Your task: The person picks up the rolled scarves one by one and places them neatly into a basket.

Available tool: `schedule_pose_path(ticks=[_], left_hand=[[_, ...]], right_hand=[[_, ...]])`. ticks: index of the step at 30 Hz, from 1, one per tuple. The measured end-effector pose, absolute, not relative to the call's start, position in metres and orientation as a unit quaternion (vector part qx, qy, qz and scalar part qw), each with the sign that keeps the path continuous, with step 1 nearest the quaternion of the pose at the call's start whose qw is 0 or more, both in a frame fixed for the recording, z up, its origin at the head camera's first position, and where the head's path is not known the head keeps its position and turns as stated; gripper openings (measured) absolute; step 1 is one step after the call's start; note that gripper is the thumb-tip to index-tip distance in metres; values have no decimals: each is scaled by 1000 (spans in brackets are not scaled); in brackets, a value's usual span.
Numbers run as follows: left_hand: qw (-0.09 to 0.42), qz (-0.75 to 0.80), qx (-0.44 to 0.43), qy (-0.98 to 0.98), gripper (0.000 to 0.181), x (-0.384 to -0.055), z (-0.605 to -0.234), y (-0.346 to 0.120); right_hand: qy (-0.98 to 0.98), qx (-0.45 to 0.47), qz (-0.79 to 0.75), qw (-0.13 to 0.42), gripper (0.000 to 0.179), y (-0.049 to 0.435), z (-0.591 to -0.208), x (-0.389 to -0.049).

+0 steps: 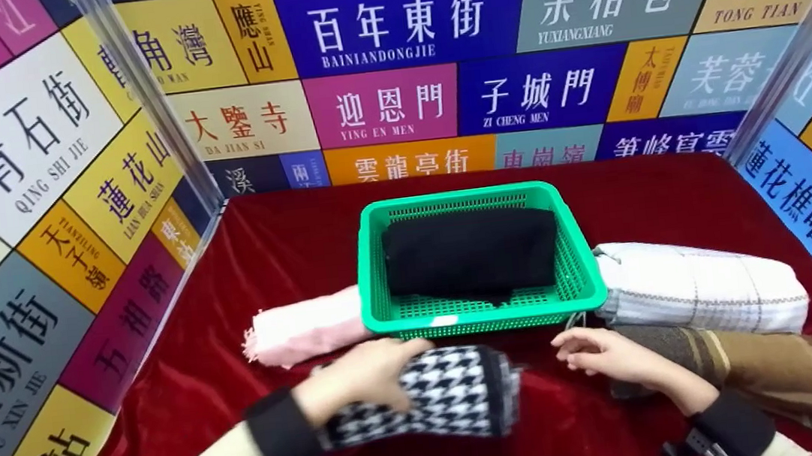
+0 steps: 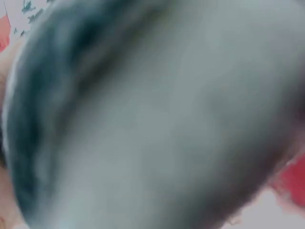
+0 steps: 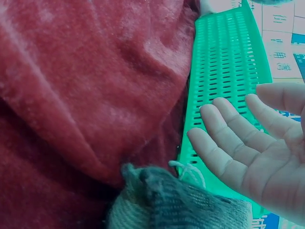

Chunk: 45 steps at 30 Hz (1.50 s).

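Observation:
My left hand (image 1: 361,376) grips a rolled black-and-white houndstooth scarf (image 1: 457,392) in front of the basket, thumb on the near side. The left wrist view is mostly filled by a blurred grey-green surface, too close to make out. To the right, my right hand (image 1: 608,354) holds nothing; its fingers are loosely bent, palm showing in the right wrist view, beside the green basket (image 3: 224,62). A folded black cloth (image 1: 469,255) lies inside that basket. Just below the right hand is the end of a rolled brown scarf (image 1: 775,363).
A pink-and-white rolled scarf (image 1: 311,327) lies left of the basket. On the right is a white checked roll (image 1: 707,294), behind the brown one. Dark red velvet (image 1: 286,233) covers the table, with sign-printed walls (image 1: 406,16) behind and at both sides.

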<state>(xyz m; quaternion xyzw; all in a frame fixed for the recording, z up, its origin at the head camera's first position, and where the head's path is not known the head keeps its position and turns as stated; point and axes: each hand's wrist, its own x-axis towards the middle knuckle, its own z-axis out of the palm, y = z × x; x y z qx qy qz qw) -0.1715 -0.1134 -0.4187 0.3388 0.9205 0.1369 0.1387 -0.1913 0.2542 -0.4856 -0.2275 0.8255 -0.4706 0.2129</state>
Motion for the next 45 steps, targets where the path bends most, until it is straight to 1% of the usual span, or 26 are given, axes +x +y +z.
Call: schedule_pose_path(ticks=[6,11,14,20,25,30,33,38,41,45], left_hand=[[177,129,307,926,73,-181,-428,-53],[198,104,294,929,74,-183,-437,-11],[216,94,277,932,76,-187,-443,8],[232,51,243,941,78,-195,-462,27],[247,51,220,943,81,-201,-474,29],[256,73,209,941,86,-203,-477,23],[245,90,218,940,86,-200,-478,12],[203,128,246,939,92,-194,-483,-18],[179,140,257,939,95,-189,-488,-38],[171,182,248,936,94,-186,-494,-63]], right_hand=[[837,-220,-467,184,35,263,-478,-193],[841,-192,-469,190,38,269,-475,-193],[840,-185,-474,190,39,268,-475,-193],[856,-199,-449,163,38,263,-478,-194],[863,-226,-424,154,41,255,-484,-191],[875,-289,-363,138,47,248,-491,-189],[874,-307,-347,145,50,246,-493,-188],[872,-298,-351,164,54,246,-495,-188],[875,-286,-350,174,62,247,-496,-186],[872,-272,-356,196,71,249,-499,-184]])
